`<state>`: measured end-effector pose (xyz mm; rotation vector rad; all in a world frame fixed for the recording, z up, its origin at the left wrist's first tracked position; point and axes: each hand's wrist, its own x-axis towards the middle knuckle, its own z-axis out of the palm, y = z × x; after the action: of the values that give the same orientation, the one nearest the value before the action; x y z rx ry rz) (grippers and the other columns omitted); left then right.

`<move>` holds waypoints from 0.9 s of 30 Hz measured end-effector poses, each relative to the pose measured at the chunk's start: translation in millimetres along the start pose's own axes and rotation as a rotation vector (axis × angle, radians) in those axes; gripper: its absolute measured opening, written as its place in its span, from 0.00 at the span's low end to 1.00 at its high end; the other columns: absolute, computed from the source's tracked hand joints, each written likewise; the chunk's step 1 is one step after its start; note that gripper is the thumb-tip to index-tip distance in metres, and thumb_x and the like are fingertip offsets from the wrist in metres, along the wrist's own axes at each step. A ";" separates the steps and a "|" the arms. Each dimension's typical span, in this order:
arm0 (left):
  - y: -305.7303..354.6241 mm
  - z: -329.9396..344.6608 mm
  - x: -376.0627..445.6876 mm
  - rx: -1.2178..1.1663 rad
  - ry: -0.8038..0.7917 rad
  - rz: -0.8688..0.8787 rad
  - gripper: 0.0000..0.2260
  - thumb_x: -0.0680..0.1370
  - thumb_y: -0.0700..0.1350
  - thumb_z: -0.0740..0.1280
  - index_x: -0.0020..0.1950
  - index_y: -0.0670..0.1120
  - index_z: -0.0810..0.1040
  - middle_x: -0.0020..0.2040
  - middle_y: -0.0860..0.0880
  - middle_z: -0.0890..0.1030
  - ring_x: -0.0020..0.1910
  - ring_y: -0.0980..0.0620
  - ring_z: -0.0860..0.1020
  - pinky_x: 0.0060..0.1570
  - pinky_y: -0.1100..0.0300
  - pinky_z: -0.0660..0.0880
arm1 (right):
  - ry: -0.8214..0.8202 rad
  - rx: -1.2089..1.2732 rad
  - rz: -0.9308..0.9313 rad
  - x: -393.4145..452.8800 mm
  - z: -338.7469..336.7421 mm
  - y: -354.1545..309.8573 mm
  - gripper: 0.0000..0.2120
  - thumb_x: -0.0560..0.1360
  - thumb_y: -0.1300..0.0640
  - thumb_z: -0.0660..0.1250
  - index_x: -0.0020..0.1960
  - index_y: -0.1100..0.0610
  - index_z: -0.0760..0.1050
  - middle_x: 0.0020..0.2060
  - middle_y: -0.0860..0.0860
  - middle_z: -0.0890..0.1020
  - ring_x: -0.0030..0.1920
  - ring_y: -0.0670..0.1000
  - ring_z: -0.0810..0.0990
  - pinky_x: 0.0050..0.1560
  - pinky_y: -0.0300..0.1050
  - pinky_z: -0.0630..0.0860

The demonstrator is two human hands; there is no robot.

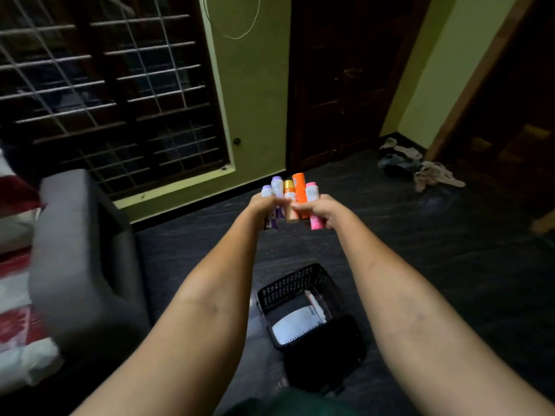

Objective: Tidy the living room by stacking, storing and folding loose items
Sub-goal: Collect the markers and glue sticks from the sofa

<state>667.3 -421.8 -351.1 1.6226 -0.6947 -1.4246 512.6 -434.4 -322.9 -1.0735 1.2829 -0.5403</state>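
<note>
Both arms reach forward and hold a bunch of upright bottles between them. My left hand (264, 205) grips the purple-capped bottles (277, 187). My right hand (322, 210) grips the pink bottle (312, 193) and presses against the orange bottle (299, 187). A gold-capped peach bottle (289, 193) stands in the middle of the bunch. Below my arms a black mesh basket (295, 283) sits on the dark floor, with a white notebook (297, 324) and papers inside it.
A grey sofa arm (75, 250) stands at the left, with red and white cloth (18, 325) beside it. A barred window fills the upper left and a dark door the middle back. Loose clothes (417, 166) lie on the floor at the back right.
</note>
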 end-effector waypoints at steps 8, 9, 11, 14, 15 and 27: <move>-43.6 27.8 8.8 -0.021 0.076 -0.117 0.19 0.70 0.43 0.75 0.58 0.43 0.76 0.52 0.42 0.82 0.44 0.47 0.81 0.44 0.52 0.78 | -0.096 -0.070 0.083 41.2 -24.9 40.1 0.12 0.68 0.66 0.75 0.51 0.62 0.78 0.45 0.58 0.83 0.41 0.52 0.82 0.42 0.44 0.80; -48.2 28.4 9.8 -0.027 0.089 -0.127 0.18 0.70 0.43 0.75 0.58 0.44 0.76 0.52 0.43 0.82 0.46 0.46 0.81 0.45 0.52 0.79 | -0.132 -0.097 0.098 43.5 -26.6 42.2 0.10 0.69 0.65 0.75 0.49 0.61 0.78 0.42 0.56 0.82 0.40 0.50 0.81 0.39 0.42 0.80; -59.0 30.4 10.7 -0.059 0.111 -0.144 0.16 0.71 0.43 0.74 0.57 0.43 0.77 0.52 0.43 0.82 0.45 0.47 0.81 0.45 0.53 0.79 | -0.168 -0.128 0.127 52.1 -29.0 51.1 0.13 0.68 0.65 0.75 0.52 0.62 0.79 0.41 0.54 0.83 0.40 0.49 0.82 0.40 0.42 0.79; -81.9 38.9 13.6 -0.117 0.169 -0.175 0.15 0.73 0.42 0.73 0.57 0.42 0.76 0.51 0.42 0.82 0.42 0.48 0.81 0.39 0.56 0.77 | -0.194 -0.133 0.177 66.7 -33.5 72.1 0.19 0.66 0.62 0.78 0.55 0.63 0.79 0.43 0.57 0.84 0.42 0.53 0.84 0.47 0.50 0.81; -94.0 45.5 15.5 -0.139 0.188 -0.194 0.14 0.73 0.43 0.72 0.57 0.42 0.76 0.51 0.42 0.82 0.43 0.47 0.81 0.39 0.56 0.77 | -0.211 -0.149 0.204 71.9 -37.7 82.9 0.19 0.65 0.62 0.78 0.55 0.63 0.79 0.44 0.57 0.84 0.43 0.54 0.84 0.47 0.51 0.81; -243.9 124.0 117.9 -0.352 0.418 -0.294 0.07 0.74 0.37 0.71 0.41 0.44 0.73 0.37 0.45 0.78 0.33 0.51 0.76 0.36 0.58 0.76 | -0.110 -0.321 0.291 198.8 -103.2 232.9 0.17 0.66 0.66 0.76 0.53 0.63 0.77 0.51 0.63 0.82 0.39 0.54 0.81 0.33 0.45 0.80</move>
<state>540.3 -430.8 -620.5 1.7033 0.0364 -1.2578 413.8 -530.2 -615.3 -1.1346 1.4268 -0.0547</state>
